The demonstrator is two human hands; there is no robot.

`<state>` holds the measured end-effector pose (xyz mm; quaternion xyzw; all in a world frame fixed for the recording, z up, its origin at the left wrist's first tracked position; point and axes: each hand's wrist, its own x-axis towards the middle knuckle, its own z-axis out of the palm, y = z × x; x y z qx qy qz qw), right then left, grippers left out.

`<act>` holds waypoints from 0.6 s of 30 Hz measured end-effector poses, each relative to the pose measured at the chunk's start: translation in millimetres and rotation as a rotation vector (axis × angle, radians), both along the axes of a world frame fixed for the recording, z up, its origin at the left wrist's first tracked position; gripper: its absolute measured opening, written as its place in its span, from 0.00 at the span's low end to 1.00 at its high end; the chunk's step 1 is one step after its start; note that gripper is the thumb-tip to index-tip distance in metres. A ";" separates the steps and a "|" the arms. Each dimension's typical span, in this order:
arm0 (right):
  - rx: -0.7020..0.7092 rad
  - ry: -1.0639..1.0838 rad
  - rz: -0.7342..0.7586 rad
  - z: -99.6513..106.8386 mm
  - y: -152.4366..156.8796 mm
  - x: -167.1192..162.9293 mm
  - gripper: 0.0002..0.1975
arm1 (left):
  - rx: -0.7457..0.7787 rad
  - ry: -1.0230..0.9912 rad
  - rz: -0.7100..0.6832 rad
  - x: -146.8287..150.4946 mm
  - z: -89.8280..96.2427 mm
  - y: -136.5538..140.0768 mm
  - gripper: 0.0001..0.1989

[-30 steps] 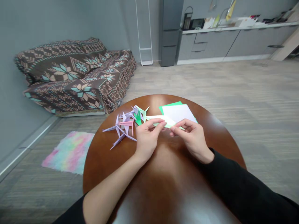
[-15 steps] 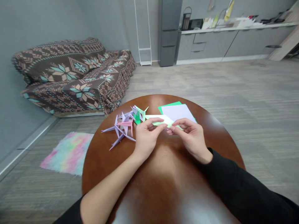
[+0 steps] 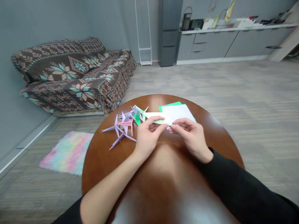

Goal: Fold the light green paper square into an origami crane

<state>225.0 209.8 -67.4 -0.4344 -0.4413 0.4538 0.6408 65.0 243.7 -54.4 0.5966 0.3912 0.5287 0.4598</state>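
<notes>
Left hand (image 3: 147, 134) and right hand (image 3: 193, 134) both pinch one paper (image 3: 166, 120), pale green, folded (exact form unclear, partly covered).

Pale green paper (image 3: 167, 120) partly hidden by hands (image 3: 147, 134) (image 3: 193, 136); table (image 3: 161, 177) cut off below.

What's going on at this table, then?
A person's left hand and right hand together hold a pale green, folded piece of paper over a round, brown wooden table. Left of the hands sits a cluster of folded paper figures in lavender, pink and green. Beyond the hands, a pale lavender paper sheet lies over a bright green one.
</notes>
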 end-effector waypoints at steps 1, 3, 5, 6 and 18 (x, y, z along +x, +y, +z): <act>0.000 0.000 0.001 0.2 -0.4 0.0 0.12 | -0.015 -0.011 -0.012 -0.1 -0.3 0.0 0.11; 0.002 -0.004 0.000 1.2 -1.2 -0.7 0.11 | -0.031 -0.023 -0.019 -0.5 -1.0 0.1 0.10; 0.004 -0.007 -0.010 2.7 -2.1 -2.2 0.10 | -0.029 -0.024 -0.014 -1.0 -1.4 0.1 0.10; 0.003 -0.007 -0.017 3.4 -2.5 -3.0 0.10 | -0.023 -0.027 -0.010 -1.0 -1.4 0.1 0.10; -0.022 0.170 0.051 -0.6 -1.0 -4.1 0.13 | -0.033 -0.151 0.055 0.8 1.4 3.8 0.08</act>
